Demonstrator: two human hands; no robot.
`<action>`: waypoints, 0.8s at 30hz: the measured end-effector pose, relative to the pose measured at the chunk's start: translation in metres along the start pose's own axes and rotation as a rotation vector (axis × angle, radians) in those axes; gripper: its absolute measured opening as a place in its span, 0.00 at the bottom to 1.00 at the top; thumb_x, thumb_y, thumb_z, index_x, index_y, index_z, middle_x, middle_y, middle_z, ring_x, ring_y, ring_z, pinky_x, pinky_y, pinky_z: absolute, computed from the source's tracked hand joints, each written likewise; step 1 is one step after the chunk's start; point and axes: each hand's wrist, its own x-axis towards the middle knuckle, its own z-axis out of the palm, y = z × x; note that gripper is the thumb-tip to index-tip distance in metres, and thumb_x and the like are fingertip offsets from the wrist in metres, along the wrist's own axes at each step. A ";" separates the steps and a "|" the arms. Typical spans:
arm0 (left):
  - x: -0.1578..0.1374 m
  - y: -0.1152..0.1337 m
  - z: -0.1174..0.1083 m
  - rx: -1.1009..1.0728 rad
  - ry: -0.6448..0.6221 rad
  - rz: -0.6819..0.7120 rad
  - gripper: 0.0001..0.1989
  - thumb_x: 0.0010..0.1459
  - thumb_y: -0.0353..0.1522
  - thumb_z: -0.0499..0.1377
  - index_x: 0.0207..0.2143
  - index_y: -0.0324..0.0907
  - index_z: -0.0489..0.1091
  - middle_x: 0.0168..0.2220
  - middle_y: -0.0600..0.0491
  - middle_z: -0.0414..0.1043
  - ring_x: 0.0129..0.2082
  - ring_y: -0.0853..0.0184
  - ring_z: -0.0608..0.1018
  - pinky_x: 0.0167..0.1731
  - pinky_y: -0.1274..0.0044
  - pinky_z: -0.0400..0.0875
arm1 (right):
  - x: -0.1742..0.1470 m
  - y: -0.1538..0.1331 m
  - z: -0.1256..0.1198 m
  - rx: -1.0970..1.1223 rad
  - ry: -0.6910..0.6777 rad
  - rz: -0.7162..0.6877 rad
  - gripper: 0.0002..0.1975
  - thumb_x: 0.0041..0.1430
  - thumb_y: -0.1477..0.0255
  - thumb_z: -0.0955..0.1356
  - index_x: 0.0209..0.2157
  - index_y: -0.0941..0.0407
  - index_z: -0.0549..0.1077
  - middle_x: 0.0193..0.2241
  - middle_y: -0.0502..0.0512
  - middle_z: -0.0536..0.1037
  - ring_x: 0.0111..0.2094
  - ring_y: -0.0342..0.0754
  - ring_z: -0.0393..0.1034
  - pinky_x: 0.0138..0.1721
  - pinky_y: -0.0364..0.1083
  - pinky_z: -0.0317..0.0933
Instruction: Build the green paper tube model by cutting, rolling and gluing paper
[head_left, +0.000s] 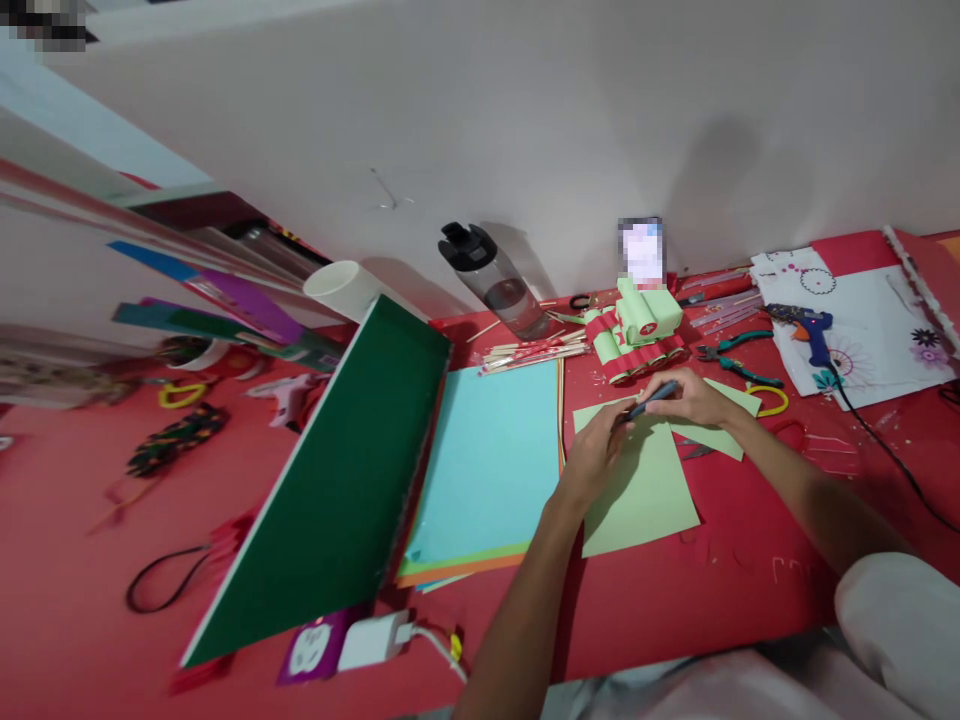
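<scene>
Above a light green paper sheet [645, 490], both hands meet around a slim dark blue-grey pen-like tool [660, 396]. My right hand [690, 398] pinches its upper right end. The fingers of my left hand [598, 450] are closed at its lower left end; whether it is a pen or a craft knife I cannot tell. A second green paper piece [724, 432] lies beneath my right wrist, with scissors [697, 450] partly under it. Just beyond the hands stands a model of light green and red paper [637, 330], with a phone [643, 252] upright behind it.
Coloured sheets [487, 460] lie to the left, beside a leaning green board [337, 490]. A water bottle [499, 285] and wooden sticks [532, 352] are at the back. Pliers [739, 355] and a corded blue glue gun [814, 330] lie right. A white plug adapter [373, 640] sits near the front.
</scene>
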 end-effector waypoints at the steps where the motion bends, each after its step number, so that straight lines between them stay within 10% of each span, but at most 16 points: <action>1: 0.000 0.001 0.001 0.008 -0.010 -0.001 0.16 0.73 0.37 0.53 0.58 0.46 0.71 0.55 0.43 0.79 0.53 0.57 0.82 0.53 0.63 0.77 | 0.000 0.001 0.000 -0.012 -0.025 -0.008 0.16 0.55 0.59 0.78 0.37 0.57 0.82 0.32 0.54 0.81 0.31 0.46 0.72 0.33 0.44 0.65; 8: 0.004 0.008 -0.010 0.168 0.088 -0.055 0.15 0.74 0.38 0.48 0.50 0.43 0.71 0.46 0.45 0.79 0.45 0.58 0.80 0.46 0.67 0.74 | 0.001 0.002 0.000 0.053 0.025 0.010 0.22 0.60 0.59 0.75 0.53 0.54 0.78 0.37 0.54 0.82 0.32 0.46 0.74 0.32 0.44 0.68; 15: 0.004 -0.002 -0.057 0.405 0.339 -0.373 0.14 0.74 0.38 0.46 0.39 0.46 0.68 0.34 0.51 0.73 0.36 0.60 0.75 0.38 0.71 0.67 | 0.008 0.020 -0.002 -0.232 0.310 -0.009 0.11 0.64 0.64 0.70 0.44 0.54 0.76 0.33 0.51 0.77 0.33 0.46 0.72 0.34 0.44 0.64; 24: 0.005 -0.017 -0.066 0.570 0.305 -0.410 0.14 0.75 0.38 0.48 0.44 0.44 0.71 0.41 0.46 0.72 0.41 0.57 0.76 0.36 0.71 0.65 | 0.002 0.002 0.006 -0.735 0.108 0.020 0.21 0.57 0.67 0.76 0.51 0.52 0.72 0.48 0.56 0.76 0.43 0.52 0.72 0.46 0.49 0.64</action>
